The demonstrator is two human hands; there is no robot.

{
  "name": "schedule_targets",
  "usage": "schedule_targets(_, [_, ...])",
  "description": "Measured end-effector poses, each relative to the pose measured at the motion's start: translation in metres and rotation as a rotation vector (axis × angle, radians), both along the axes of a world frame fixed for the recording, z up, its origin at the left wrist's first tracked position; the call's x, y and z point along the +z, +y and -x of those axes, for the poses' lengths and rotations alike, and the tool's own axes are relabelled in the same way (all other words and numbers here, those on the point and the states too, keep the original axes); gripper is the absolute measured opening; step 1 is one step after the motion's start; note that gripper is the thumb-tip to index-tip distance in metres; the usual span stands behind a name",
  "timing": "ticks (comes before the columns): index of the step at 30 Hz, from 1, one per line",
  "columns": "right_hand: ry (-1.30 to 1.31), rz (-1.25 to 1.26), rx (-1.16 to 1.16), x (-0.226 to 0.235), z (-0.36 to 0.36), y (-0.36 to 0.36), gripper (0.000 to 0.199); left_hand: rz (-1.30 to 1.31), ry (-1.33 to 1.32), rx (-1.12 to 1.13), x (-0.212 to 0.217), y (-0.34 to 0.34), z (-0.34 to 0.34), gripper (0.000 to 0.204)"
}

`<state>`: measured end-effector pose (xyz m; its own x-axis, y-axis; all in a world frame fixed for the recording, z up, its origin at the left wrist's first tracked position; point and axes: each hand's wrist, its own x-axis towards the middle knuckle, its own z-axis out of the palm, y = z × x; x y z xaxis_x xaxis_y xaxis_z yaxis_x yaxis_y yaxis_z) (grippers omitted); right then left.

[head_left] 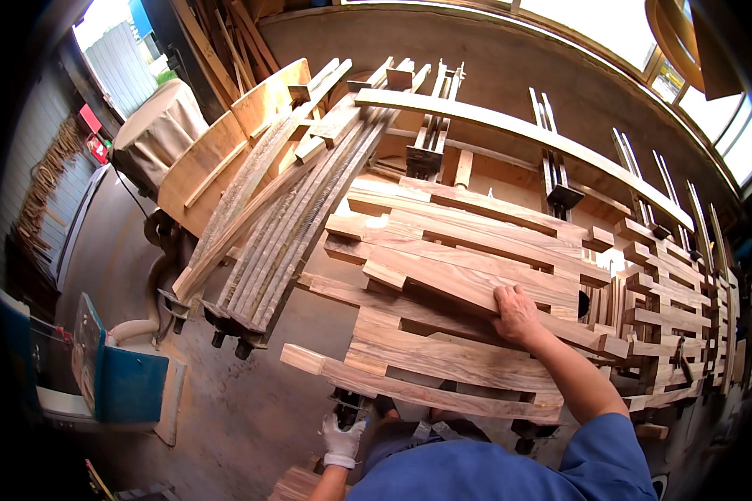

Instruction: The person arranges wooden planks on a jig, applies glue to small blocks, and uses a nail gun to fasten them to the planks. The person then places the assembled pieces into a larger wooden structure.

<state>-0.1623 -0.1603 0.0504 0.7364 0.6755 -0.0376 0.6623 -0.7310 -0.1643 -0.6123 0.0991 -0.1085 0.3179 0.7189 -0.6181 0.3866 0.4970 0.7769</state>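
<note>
My left hand (342, 440), in a white glove, closes round the dark end of a clamp (348, 407) below the near edge of the boards. My bare right hand (518, 314) grips a wooden board (443, 275) in the middle of the layout, its fingers bent over the top face. This board lies slightly tilted across its neighbours. Around it, brown-grained strips with short end blocks form slatted panels with long gaps. The nearest strip (426, 392) runs just in front of my body. What the right thumb touches is hidden.
Long metal clamp bars (297, 221) lie in a bundle at the left. More upright clamps (426, 138) line the far side, beneath a long pale plank (518, 127). Slatted panels (664, 305) continue rightward. A blue machine (129, 380) with a hose stands at lower left.
</note>
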Motion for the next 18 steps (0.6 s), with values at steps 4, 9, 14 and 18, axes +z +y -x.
schedule_targets(4, [0.002, 0.016, -0.005, -0.001, -0.001, -0.001, 0.050, -0.546, 0.043, -0.255, -0.002, -0.004, 0.000, 0.017])
schedule_targets(9, [0.003, 0.031, 0.010, 0.009, 0.002, 0.005, 0.048, 1.167, -0.576, 0.146, -0.046, 0.022, 0.014, 0.050])
schedule_targets(14, [0.058, 0.037, -0.023, 0.011, 0.002, 0.006, 0.052, 0.099, -0.084, 0.098, -0.038, 0.007, 0.017, 0.028])
schedule_targets(18, [0.033, 0.071, -0.014, 0.003, -0.002, -0.002, 0.051, -0.606, 0.074, -0.283, -0.010, -0.010, 0.002, 0.032])
